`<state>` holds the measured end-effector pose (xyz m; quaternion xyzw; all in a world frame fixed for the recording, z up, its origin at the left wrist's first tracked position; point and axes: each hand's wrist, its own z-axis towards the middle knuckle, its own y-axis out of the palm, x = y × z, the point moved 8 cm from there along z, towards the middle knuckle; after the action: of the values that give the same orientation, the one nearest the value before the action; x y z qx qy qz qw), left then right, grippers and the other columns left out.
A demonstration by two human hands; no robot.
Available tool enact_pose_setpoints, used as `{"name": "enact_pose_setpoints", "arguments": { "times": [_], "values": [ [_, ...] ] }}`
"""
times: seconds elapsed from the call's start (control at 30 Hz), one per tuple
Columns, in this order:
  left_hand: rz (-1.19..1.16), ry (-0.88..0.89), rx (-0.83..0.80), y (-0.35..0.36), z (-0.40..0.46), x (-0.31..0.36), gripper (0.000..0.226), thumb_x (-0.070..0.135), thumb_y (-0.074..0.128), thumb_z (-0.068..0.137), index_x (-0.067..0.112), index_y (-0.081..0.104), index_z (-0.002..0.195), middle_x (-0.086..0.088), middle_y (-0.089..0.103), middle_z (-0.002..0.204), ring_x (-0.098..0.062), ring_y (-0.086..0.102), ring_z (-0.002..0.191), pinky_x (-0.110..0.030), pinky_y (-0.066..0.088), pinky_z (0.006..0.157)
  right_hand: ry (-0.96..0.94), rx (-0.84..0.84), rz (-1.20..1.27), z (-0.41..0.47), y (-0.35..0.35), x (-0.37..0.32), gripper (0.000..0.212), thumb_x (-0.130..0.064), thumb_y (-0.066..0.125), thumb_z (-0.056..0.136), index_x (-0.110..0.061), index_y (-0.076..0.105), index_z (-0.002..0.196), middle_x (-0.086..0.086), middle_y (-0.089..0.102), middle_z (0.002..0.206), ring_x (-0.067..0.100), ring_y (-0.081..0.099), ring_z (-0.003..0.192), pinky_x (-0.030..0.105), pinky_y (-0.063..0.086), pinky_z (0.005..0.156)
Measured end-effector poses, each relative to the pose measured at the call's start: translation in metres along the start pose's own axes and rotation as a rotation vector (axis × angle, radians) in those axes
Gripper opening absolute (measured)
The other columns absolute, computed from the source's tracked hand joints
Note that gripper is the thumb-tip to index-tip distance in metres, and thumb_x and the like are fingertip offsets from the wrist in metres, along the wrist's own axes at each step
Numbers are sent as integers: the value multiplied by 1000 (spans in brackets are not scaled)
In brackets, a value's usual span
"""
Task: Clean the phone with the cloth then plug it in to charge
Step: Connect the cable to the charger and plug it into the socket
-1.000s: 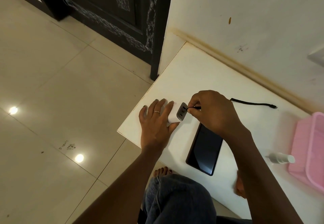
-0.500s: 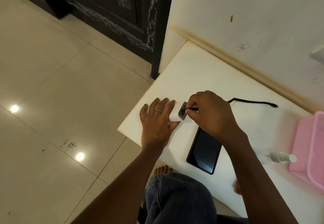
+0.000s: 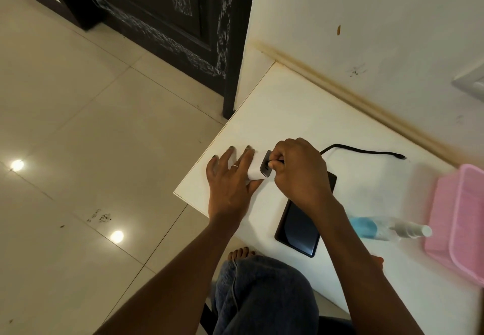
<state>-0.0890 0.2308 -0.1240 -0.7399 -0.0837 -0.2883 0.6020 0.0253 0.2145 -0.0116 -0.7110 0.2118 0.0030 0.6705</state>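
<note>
A white charger block [image 3: 255, 171] with a dark port face lies near the left corner of the white table [image 3: 288, 114]. My left hand [image 3: 230, 180] lies over the block with straight fingers and its thumb against the block's near side. My right hand [image 3: 296, 169] pinches the plug of the black cable [image 3: 366, 150] at the block's port face. The cable's other end lies loose on the table to the right. The black phone [image 3: 298, 230] lies screen up near the front edge, partly under my right wrist. No cloth is in view.
A spray bottle [image 3: 387, 228] with blue liquid lies on its side right of the phone. A pink plastic basket [image 3: 461, 219] stands at the right edge. The wall runs behind the table, with a dark door to the left. My knee is below the table's front edge.
My right hand has brought the cable plug from just off the port face up against it. The cable on the table has bent and shifted left. The left hand has stayed on the block.
</note>
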Motion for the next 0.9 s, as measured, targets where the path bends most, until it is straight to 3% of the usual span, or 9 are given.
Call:
{"name": "enact_pose_setpoints", "arguments": {
  "times": [0.07, 0.17, 0.27, 0.37, 0.57, 0.7, 0.8, 0.9],
  "values": [
    [14, 11, 8, -2, 0, 2, 67, 65, 34, 84, 34, 35, 143, -8, 33, 153, -39, 22, 139, -53, 14, 114, 8, 19, 39, -5, 0, 3, 6, -16, 60, 88, -12, 62, 85, 2, 62, 86, 18, 52, 86, 29, 42, 64],
    [22, 89, 84, -10, 0, 10, 57, 52, 54, 86, 27, 47, 137, -13, 47, 144, -43, 36, 132, -58, 22, 110, -22, 13, 71, -12, 3, 6, 13, -26, 60, 88, -15, 57, 94, 0, 60, 95, 16, 52, 91, 27, 45, 67],
    [24, 172, 192, -19, -3, 21, 51, 42, 63, 83, 22, 56, 129, -13, 58, 132, -44, 49, 123, -58, 24, 104, 2, -27, 133, -14, 3, 14, 54, -49, 67, 77, -20, 49, 120, -2, 56, 113, 16, 51, 104, 27, 45, 75],
    [22, 187, 167, -16, -3, 21, 50, 35, 60, 86, 22, 51, 134, -11, 54, 138, -40, 43, 130, -54, 14, 109, 11, -142, 45, -13, 13, 17, 84, -62, 65, 71, -24, 34, 140, -2, 50, 133, 18, 46, 120, 37, 44, 92],
    [-83, 121, 123, -13, 0, 14, 64, 52, 40, 89, 26, 31, 147, -7, 41, 148, -33, 32, 138, -46, 5, 115, -50, -38, -67, -11, 17, 9, 70, -65, 60, 74, -23, 49, 130, -2, 61, 123, 18, 52, 113, 36, 41, 91],
    [-130, 87, 143, -14, 2, 11, 91, 65, 50, 82, 28, 6, 151, -9, 35, 151, -32, 33, 136, -49, 15, 115, -97, 85, -82, -18, -1, 7, 66, -65, 59, 74, -26, 52, 127, -5, 65, 115, 16, 55, 108, 36, 37, 89],
    [-126, 84, 173, -15, 1, 9, 90, 75, 37, 78, 27, 12, 151, -8, 37, 150, -31, 37, 134, -50, 21, 113, -62, 274, -18, -32, -34, 13, 65, -66, 60, 72, -28, 54, 124, -7, 66, 111, 15, 55, 106, 36, 33, 86],
    [-70, 116, 202, -15, -1, 6, 76, 70, 37, 82, 27, 29, 144, -6, 45, 145, -30, 44, 129, -54, 29, 111, 33, 474, 195, -53, -71, 21, 68, -66, 64, 70, -25, 55, 124, -4, 66, 113, 17, 57, 106, 39, 34, 89]
  ]
}}
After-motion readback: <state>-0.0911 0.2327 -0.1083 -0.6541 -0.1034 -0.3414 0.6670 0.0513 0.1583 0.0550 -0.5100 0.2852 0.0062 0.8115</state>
